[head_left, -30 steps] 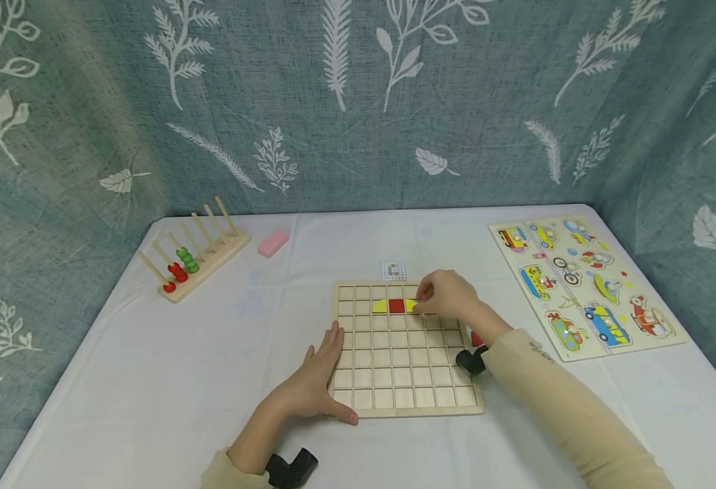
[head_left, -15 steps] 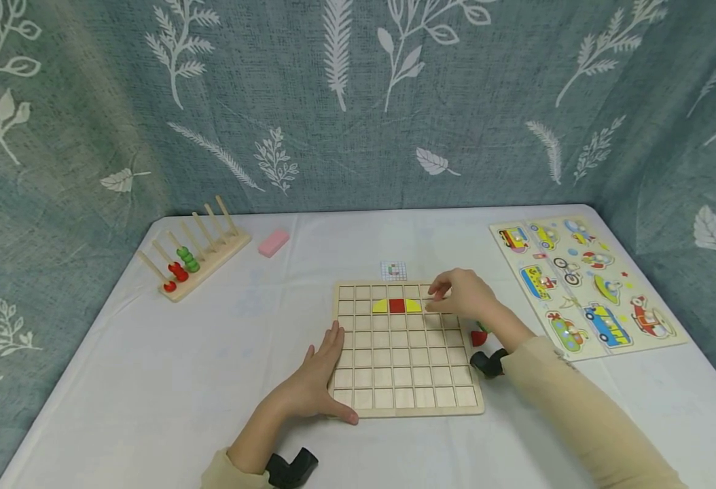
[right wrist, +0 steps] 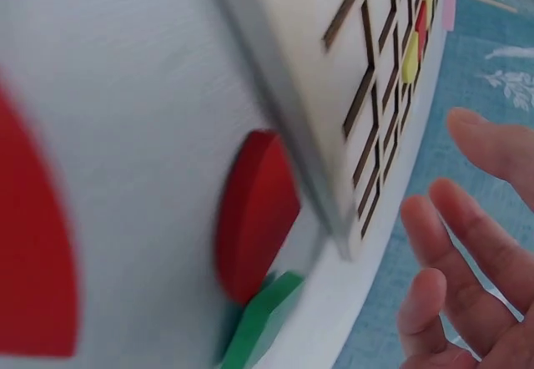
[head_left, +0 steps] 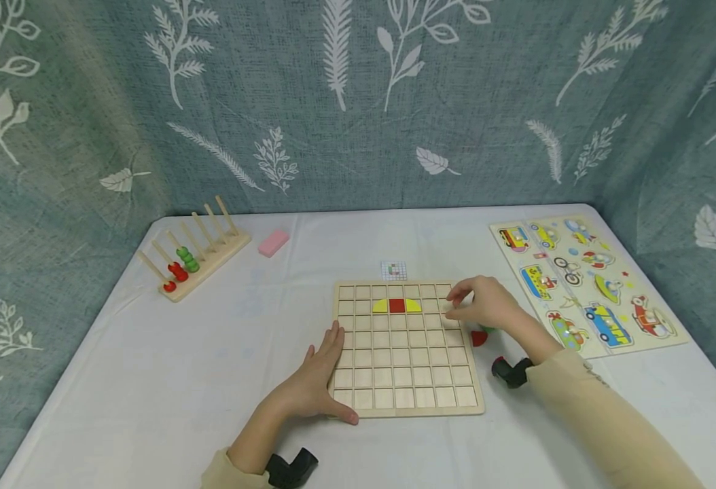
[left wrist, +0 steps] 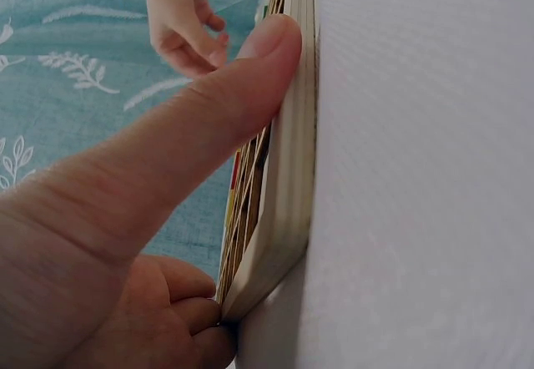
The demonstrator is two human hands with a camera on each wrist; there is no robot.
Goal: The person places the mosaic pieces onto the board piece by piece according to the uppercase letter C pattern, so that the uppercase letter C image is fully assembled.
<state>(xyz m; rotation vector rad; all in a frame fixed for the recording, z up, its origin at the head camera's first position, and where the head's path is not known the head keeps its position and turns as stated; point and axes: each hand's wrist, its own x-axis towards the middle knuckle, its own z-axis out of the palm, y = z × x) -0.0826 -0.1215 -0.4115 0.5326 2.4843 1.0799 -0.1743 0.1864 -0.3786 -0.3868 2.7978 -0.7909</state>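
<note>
A wooden grid board (head_left: 407,412) lies on the white tablecloth. In one of its upper rows a red square (head_left: 397,305) sits between two yellow quarter-round pieces, one left (head_left: 380,306) and one right (head_left: 414,306). My left hand (head_left: 312,384) rests against the board's near-left corner, fingers along the left side and thumb on the front edge. Above the board's right edge hovers my right hand (head_left: 486,303), fingers apart and holding nothing. Below it, in the right wrist view, lie a curved red piece (right wrist: 254,219) and a green piece (right wrist: 260,323). Another red piece (right wrist: 33,244) is partly cut off.
Behind the board lies a small pattern card (head_left: 393,270). A pegged bead rack (head_left: 211,261) and a pink block (head_left: 273,243) stand at the back left. On the right is a vehicle picture puzzle (head_left: 584,285). A leaf-patterned curtain (head_left: 358,156) hangs behind the table.
My right hand has let go of the right yellow piece, which stays in the grid, and has moved right and slightly nearer. The left hand has not moved.
</note>
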